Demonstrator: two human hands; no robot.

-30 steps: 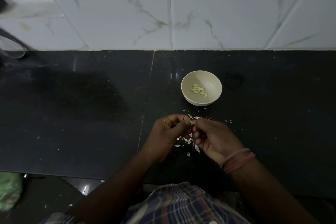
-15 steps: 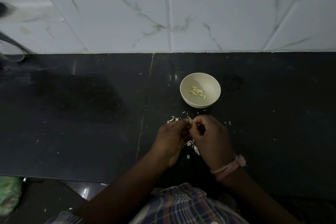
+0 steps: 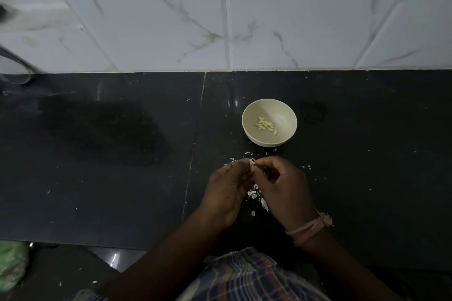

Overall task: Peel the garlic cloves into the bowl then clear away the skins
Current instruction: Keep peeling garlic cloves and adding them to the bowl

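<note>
A garlic clove (image 3: 252,163) is pinched between the left hand (image 3: 228,187) and right hand (image 3: 281,186), held together just before the bowl (image 3: 286,134) so peeled cloves (image 3: 266,125) drop in; skins (image 3: 255,194) are scattered on the bench (image 3: 122,178).

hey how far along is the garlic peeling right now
Several peeled cloves already lie in the bowl. The left hand and right hand pinch another clove between them. The skins scattered on the counter are not yet cleared.

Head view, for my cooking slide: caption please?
Both hands, left hand and right hand, pinch a garlic clove above scattered skins, near the bowl of peeled cloves.
</note>
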